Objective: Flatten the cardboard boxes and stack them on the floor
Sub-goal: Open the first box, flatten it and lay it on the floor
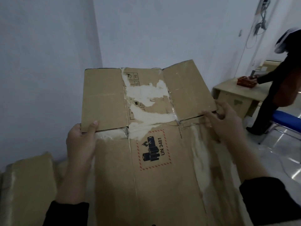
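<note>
Cardboard box (154,176), flattened, is held up before the person, near the wall corner. Left hand (80,147): fingers grasping the lower edge of the left flap (102,98), thumb on its face. Right hand (223,123): fingers (206,114) pinching the lower corner of the right flap (187,88). UN 3481 label (154,150) faces up. More flat cardboard (31,185) lies lower left. A second person (276,88) stands at a worktop (228,88), far right

Matt brown cardboard box (114,176), outer paper layer torn to rough whitish patches. Floor (280,154) glossy, reflective. Desk (236,95) pale, matt, wood-look.
</note>
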